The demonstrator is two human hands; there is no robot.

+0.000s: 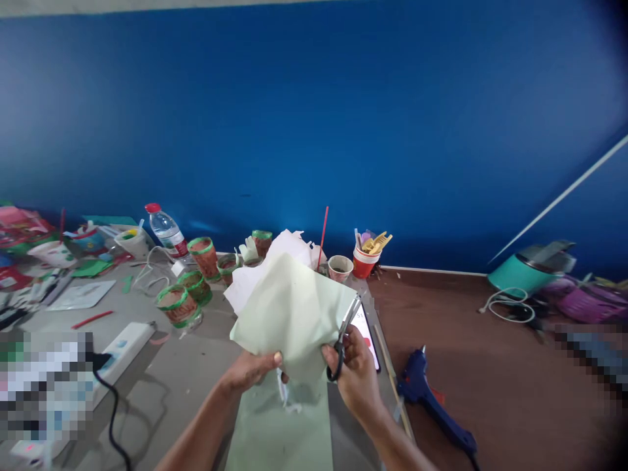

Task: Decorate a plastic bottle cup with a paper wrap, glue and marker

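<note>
A pale green sheet of paper [289,307] is held up in front of me, slightly creased. My left hand [252,369] grips its lower left edge, thumb on top. My right hand [354,366] has its fingers round the black handles of a pair of scissors [347,324] and also touches the paper's lower right edge. The blades point up along the paper's right side. Behind it rises crumpled white paper [245,284]. Another pale green sheet [284,435] lies flat below my hands, with small white scraps on it. A phone [367,337] is partly hidden behind my right hand.
Several brown cups with green rims [177,306], a water bottle [167,229] and a white paper cup [340,267] stand toward the wall. A red cup [366,261] holds wooden utensils. A blue glue gun [432,399] lies right; a power strip [130,347] lies left.
</note>
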